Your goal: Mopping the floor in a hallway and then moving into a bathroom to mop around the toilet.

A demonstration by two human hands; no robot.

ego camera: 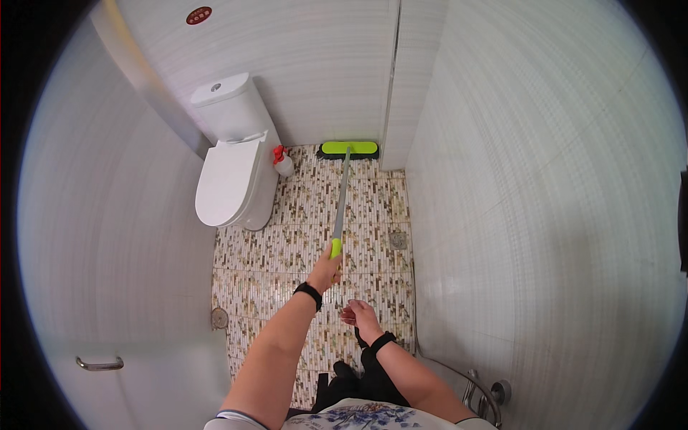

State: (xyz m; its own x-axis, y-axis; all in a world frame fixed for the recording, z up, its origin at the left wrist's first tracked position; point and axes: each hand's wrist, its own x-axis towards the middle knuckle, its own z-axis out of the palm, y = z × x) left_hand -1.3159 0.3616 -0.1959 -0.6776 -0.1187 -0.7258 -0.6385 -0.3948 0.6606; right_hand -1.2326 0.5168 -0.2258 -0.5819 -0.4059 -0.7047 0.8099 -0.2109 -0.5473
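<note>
My left hand (326, 271) is wrapped around the lime-green grip (336, 248) of a long-handled floor broom. Its grey pole (342, 199) slants away to a lime-green broom head (350, 147) with dark bristles, down on the tiled floor beside the back wall. Lower and to the right, my right hand (363, 317) hovers off the handle with loosely curled fingers and nothing visible in it. Both wrists wear black bands.
A white toilet (228, 183) with its lid down stands at left, a spray bottle with red head (283, 161) beside it. Floor drains lie at right (398, 241) and left (219, 318). Metal fittings and a hose (486, 395) are low right; a door handle (100, 365) is left.
</note>
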